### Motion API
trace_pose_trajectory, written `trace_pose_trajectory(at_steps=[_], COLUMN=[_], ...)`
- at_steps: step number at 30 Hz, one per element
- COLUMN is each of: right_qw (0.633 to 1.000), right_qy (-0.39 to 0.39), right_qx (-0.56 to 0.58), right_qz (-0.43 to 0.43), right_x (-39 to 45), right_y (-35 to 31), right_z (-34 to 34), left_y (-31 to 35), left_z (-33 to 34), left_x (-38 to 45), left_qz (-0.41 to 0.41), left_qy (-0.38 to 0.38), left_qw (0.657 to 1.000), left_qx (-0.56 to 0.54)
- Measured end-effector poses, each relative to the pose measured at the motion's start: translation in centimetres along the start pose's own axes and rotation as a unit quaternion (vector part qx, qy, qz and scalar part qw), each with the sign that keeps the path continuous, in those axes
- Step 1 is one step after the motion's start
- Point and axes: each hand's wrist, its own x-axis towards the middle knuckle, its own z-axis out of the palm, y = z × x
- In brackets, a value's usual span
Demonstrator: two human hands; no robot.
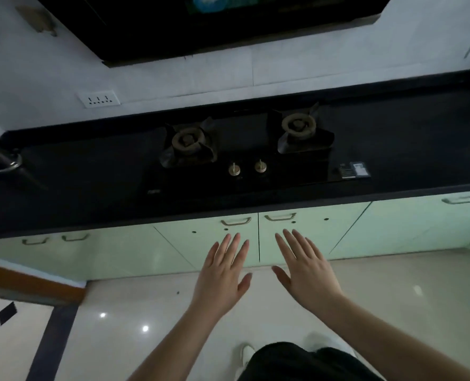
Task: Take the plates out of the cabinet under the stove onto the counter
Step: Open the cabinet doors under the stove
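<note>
A black two-burner gas stove [244, 149] is set into the black counter [407, 149]. Below it are two pale green cabinet doors, the left door [200, 243] and the right door [310, 229], both closed, each with a metal handle near the top: the left handle [236, 221] and the right handle [280, 217]. My left hand [222, 273] and my right hand [306, 268] are stretched out flat in front of these doors, fingers spread, holding nothing. No plates are visible.
More green cabinet doors run left [77, 251] and right [434, 224]. A range hood [200, 26] hangs above the stove. A faucet [0, 155] shows at the far left. Glossy floor tiles [393, 298] lie below.
</note>
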Motion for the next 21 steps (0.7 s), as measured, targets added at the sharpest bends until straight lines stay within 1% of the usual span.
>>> trace_pose_trajectory(at_steps=[5,8,10,12,13,15,18,21], right_qw=[0.996,0.993,0.992,0.991,0.99,0.985,0.979,0.975], right_qy=[-0.075,-0.111,-0.121,-0.13,-0.138,-0.173,-0.201,-0.218], right_qx=[0.011,0.004,0.006,-0.005,-0.008,-0.005,-0.009,-0.001], right_qz=[0.048,0.036,0.032,0.02,0.0,-0.019,-0.029,-0.042], right_x=[0.9,2.7,4.3,6.3,7.3,9.5,12.4,14.8], right_y=[0.6,2.0,3.0,4.0,4.4,5.2,5.8,6.1], right_z=[3.5,5.5,6.6,7.3,7.7,8.2,9.2,10.6], left_y=[-0.8,-0.9,-1.1,-1.3,-1.5,-1.7,-2.0,-2.6], left_z=[3.7,6.0,7.3,8.2,8.6,9.6,10.9,12.1], left_x=[3.3,5.0,6.0,7.1,7.6,8.8,10.4,12.0], left_qz=[0.005,0.003,0.008,-0.011,-0.024,-0.036,-0.035,-0.045], left_qy=[-0.066,-0.102,-0.121,-0.142,-0.153,-0.179,-0.176,-0.197], left_qw=[0.998,0.995,0.993,0.99,0.988,0.983,0.984,0.979], left_qx=[-0.012,-0.013,-0.008,-0.014,-0.021,-0.025,-0.016,-0.012])
